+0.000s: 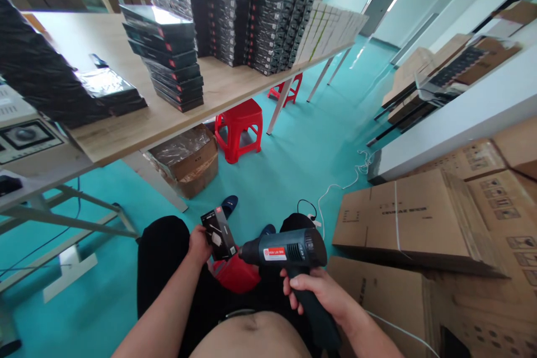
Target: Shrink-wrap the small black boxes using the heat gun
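My left hand (200, 245) grips a small black product box (218, 233) with a red corner mark and a pale device printed on it. The box is tilted in front of my lap, above a red stool seat (238, 277). In my right hand (309, 288) is a dark heat gun (289, 251) with a red and white label, my fingers wrapped round its handle. Its nozzle points left, close beside the box's lower right edge. Whether nozzle and box touch, I cannot tell.
On the wooden table (121, 137) ahead stand a short stack of black boxes (176, 75) and long rows of wrapped boxes (268, 28). Beneath are an open carton (191, 165) and a red stool (240, 126). Flattened cardboard (390, 215) leans at right; a white cable (335, 185) crosses the floor.
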Demonstrator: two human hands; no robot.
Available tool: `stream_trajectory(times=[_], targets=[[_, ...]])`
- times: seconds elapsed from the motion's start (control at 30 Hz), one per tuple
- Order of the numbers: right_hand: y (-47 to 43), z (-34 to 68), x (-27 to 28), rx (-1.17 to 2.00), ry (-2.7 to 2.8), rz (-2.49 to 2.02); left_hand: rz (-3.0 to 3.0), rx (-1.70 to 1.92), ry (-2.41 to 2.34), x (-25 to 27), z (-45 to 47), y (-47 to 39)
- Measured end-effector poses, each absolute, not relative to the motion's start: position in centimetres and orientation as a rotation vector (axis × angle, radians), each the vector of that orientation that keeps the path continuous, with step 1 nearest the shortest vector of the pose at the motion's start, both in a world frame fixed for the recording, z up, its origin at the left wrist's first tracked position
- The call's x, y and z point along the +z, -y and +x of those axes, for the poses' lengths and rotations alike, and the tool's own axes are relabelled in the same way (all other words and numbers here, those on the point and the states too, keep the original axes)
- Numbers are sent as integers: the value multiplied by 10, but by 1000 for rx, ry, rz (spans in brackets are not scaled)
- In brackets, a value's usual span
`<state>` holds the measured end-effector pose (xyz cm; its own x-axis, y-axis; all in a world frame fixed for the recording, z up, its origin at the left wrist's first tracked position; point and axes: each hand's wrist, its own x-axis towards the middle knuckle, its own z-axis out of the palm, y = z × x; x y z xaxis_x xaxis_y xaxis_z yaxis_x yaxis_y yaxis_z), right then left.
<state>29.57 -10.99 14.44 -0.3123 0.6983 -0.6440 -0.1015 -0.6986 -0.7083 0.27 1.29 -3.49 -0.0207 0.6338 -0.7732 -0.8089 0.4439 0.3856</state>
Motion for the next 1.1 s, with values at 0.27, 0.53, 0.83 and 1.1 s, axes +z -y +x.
stream_trajectory(times=[0.27,0.53,0.83,1.1], targets=[[111,285,136,2007,776,-1408,-181,1161,-1086,-32,2,-12],[107,302,141,2256,777,-1238,-113,1087,-975,-25,0,-8],[62,305,108,1940,537,-1369,3,799,-456,3,-5,0],[32,257,128,2012,582,-1206,-12,765,-519,-7,-8,-4]])
